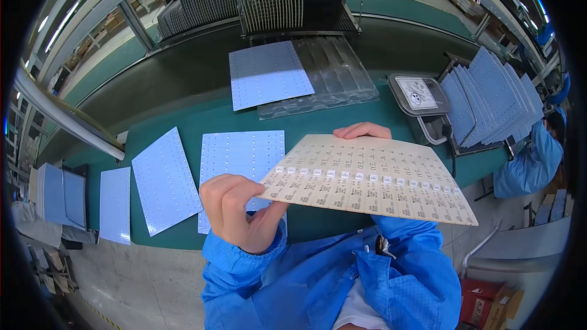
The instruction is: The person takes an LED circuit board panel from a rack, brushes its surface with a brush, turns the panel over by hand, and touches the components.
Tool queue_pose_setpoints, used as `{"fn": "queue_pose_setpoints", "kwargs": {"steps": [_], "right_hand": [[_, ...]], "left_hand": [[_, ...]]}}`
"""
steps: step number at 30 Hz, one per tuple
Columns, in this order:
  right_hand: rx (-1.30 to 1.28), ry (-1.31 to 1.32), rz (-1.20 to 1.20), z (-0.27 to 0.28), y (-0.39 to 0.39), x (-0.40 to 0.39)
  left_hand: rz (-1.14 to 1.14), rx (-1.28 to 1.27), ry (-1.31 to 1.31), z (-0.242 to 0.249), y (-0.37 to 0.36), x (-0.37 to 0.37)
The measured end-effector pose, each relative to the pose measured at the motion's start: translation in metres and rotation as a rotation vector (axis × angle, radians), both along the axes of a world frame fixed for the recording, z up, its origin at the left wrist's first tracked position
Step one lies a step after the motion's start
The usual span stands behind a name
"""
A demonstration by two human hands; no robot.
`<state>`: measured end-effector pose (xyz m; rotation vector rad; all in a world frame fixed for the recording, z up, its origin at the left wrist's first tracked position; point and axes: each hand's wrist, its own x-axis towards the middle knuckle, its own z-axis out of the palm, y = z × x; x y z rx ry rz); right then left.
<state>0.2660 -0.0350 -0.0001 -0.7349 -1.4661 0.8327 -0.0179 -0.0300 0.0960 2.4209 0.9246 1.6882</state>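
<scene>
A cream circuit board panel (367, 177) is held tilted in front of my chest, its upper face showing rows of printed marks and a line of small white parts. My left hand (238, 211) pinches its left corner, fingers above and thumb below. At the far edge, the fingers of my right hand (362, 129) curl over the rim; the board hides my right forearm. On the green mat beyond my left hand lies a pale blue-white board panel (241, 153), partly covered by that hand. Another such panel (165, 180) lies at an angle to its left.
A narrower panel (115, 201) lies further left. Behind, one panel (266, 76) rests partly on a clear plastic tray (342, 73). A metal-rimmed box (422, 95) and a rack of upright panels (489, 101) stand right. Another person's blue sleeve (529, 162) shows there.
</scene>
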Motion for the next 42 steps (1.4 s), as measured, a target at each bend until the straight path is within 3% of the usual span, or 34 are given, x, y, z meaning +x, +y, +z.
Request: {"fn": "queue_pose_setpoints", "kwargs": {"steps": [4, 13, 16, 22, 42], "right_hand": [[-0.004, 0.057, -0.12, 0.004, 0.0, -0.009], [-0.085, 0.024, -0.13, 0.008, 0.0, -0.012], [0.015, 0.107, -0.15, 0.009, -0.001, -0.016], [-0.112, -0.004, -0.053, 0.006, -0.001, -0.001], [-0.237, 0.092, -0.002, -0.002, -0.003, -0.001]], "left_hand": [[0.025, -0.007, -0.022, -0.001, 0.001, 0.004], [0.085, -0.046, -0.068, -0.008, 0.007, 0.008], [0.091, -0.05, -0.079, -0.009, 0.01, 0.009], [0.138, -0.067, -0.062, -0.014, 0.011, 0.009], [0.175, -0.106, -0.054, -0.019, 0.013, 0.01]]}}
